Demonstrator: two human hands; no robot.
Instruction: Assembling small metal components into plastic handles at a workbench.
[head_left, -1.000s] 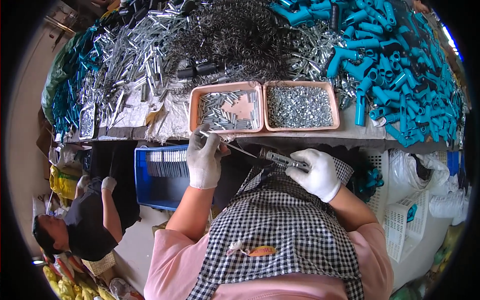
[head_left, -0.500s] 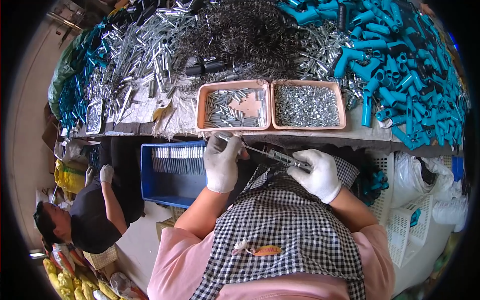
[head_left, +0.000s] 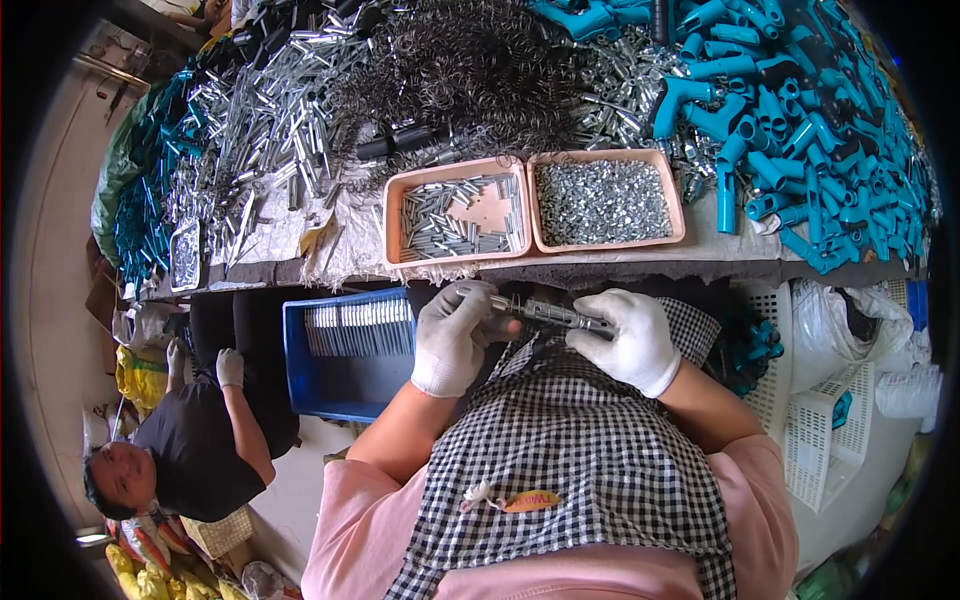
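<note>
Silver slotted metal tube (head_left: 555, 315): where is it held?

– Before the white-cloth-covered table (head_left: 265, 230), in a workroom; its right end is gripped by the white-gloved right hand (head_left: 628, 342), its left end by the curled left hand (head_left: 450, 345).

And counted?

– Two pink plastic trays (head_left: 472, 212), one blue plastic bin (head_left: 345, 385), one black-clad co-worker (head_left: 200, 450).

Changed since half a second ago?

– The gap between the hands has been narrowed; the thin rod is hidden.

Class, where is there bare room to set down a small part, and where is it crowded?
Free: inside the blue bin, in front of its pale rods; in the left tray, amid its pins; on the cloth just left of that tray. Crowded: the right tray, dark springs, teal parts, and between left hand and right hand, spanned by a metal piece.
</note>
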